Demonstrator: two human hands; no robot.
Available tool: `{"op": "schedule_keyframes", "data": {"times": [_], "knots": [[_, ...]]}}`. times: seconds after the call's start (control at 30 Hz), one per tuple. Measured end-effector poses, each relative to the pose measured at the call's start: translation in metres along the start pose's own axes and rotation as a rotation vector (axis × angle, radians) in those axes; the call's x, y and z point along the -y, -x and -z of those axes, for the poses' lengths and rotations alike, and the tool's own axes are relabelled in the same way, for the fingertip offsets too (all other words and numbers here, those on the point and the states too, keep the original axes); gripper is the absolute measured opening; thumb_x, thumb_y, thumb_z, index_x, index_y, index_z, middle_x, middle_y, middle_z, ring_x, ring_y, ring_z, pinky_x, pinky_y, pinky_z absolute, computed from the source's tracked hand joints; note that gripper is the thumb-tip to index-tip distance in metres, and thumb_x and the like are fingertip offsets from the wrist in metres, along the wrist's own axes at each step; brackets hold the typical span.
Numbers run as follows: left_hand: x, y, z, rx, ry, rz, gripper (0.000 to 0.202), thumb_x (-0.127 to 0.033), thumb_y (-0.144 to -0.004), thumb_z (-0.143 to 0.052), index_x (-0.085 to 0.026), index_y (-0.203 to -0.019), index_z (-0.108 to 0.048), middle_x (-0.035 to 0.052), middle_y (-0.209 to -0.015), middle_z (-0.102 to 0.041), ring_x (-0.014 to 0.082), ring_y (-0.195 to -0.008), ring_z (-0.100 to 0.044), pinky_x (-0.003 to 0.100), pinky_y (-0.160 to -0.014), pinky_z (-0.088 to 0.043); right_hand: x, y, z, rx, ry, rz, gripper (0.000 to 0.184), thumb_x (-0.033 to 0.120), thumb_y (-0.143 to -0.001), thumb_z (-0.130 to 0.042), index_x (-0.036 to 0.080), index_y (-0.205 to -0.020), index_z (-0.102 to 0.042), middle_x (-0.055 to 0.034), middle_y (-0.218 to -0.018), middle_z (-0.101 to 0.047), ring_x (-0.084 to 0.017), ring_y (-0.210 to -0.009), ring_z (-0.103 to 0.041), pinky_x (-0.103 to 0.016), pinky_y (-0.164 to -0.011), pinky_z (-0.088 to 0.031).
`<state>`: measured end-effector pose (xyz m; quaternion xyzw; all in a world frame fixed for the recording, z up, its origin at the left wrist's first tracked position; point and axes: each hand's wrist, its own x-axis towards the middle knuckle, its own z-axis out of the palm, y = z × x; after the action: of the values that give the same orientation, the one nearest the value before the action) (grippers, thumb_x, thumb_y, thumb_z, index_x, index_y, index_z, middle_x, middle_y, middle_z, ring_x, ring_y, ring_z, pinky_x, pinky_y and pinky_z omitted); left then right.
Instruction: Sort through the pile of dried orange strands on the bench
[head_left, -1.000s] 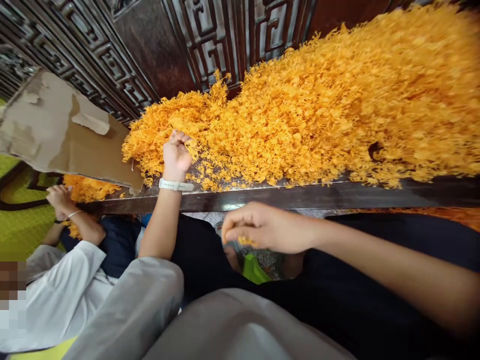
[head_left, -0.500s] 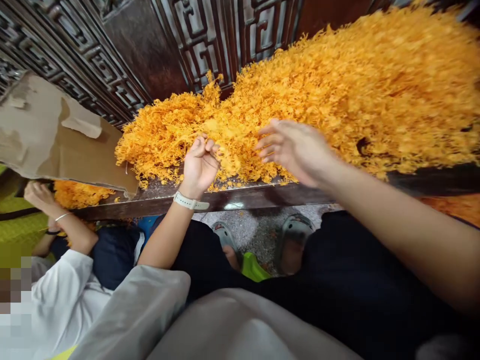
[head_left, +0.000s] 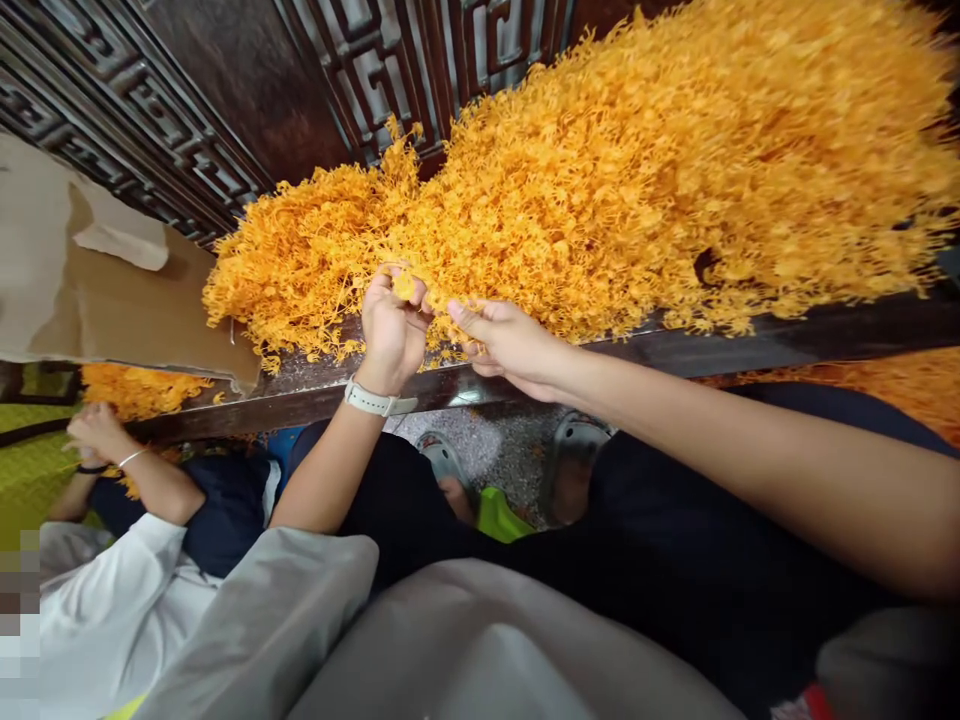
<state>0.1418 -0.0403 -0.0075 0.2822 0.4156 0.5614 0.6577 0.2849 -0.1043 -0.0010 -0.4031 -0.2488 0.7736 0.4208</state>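
My left hand point(head_left: 393, 335), with a pale watch strap at the wrist, is closed with its fingers up around a small flat yellow-orange piece point(head_left: 403, 287). Just to its right, my right hand point(head_left: 510, 345) points leftward with thumb and fingers pinched together. Whatever sits in that pinch cannot be told from the orange behind it. Both hands are over the front edge of a large heap of frilly orange pieces point(head_left: 585, 210), which have thin curly strands and look like small artificial flowers.
The heap lies on a dark wooden ledge point(head_left: 322, 400) against a carved panel point(head_left: 360, 70). A torn cardboard box point(head_left: 127, 290) stands at the left, with more orange pieces point(head_left: 142, 388) beside it. Another person's hands point(head_left: 101, 432) are at the far left. Below are clogs and a green object point(head_left: 502, 515).
My right hand has moved left and down toward my left hand, its fingers going from spread to pinched. A yellow-orange piece now shows plainly in my left fingers. The view has shifted slightly.
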Motion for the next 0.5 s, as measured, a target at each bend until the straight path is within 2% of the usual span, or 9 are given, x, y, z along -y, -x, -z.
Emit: {"op": "schedule_keyframes", "data": {"times": [0.1, 0.2, 0.37, 0.5], "knots": [[-0.005, -0.006, -0.001, -0.060, 0.066, 0.087, 0.026, -0.003, -0.103, -0.044, -0.021, -0.087, -0.055, -0.0064, -0.057, -0.042, 0.0072, -0.046, -0.041, 0.019, -0.053, -0.039, -0.008, 0.001, -0.012, 0.054, -0.086, -0.081, 0.038, 0.040, -0.113, -0.046, 0.021, -0.080, -0.044, 0.0087, -0.057, -0.031, -0.006, -0.047, -0.012, -0.023, -0.045, -0.008], [-0.011, -0.009, -0.002, -0.114, 0.126, 0.200, 0.034, -0.003, -0.106, -0.034, -0.020, -0.089, -0.058, -0.0073, -0.054, -0.033, 0.0074, -0.042, -0.032, 0.019, -0.048, -0.031, -0.017, 0.005, -0.024, 0.028, -0.170, -0.089, 0.044, 0.043, -0.114, -0.040, 0.022, -0.076, -0.039, 0.0103, -0.053, -0.025, -0.007, -0.045, -0.009, -0.023, -0.044, -0.008], [-0.021, -0.007, -0.003, -0.125, 0.149, 0.291, 0.038, -0.004, -0.105, -0.029, -0.018, -0.080, -0.054, -0.0056, -0.055, -0.030, 0.0077, -0.042, -0.029, 0.019, -0.046, -0.025, -0.030, 0.009, -0.041, -0.048, -0.157, 0.006, 0.046, 0.048, -0.111, -0.047, 0.023, -0.074, -0.038, 0.0111, -0.050, -0.026, -0.006, -0.043, -0.012, -0.023, -0.044, -0.011], [-0.028, -0.008, 0.000, -0.145, 0.146, 0.282, 0.037, -0.005, -0.104, -0.031, -0.019, -0.080, -0.054, -0.0056, -0.054, -0.030, 0.0079, -0.040, -0.029, 0.019, -0.045, -0.026, -0.043, 0.004, -0.044, -0.085, 0.001, 0.139, 0.051, 0.059, -0.105, -0.055, 0.023, -0.071, -0.042, 0.0096, -0.051, -0.029, -0.006, -0.043, -0.018, -0.024, -0.044, -0.016]]}}
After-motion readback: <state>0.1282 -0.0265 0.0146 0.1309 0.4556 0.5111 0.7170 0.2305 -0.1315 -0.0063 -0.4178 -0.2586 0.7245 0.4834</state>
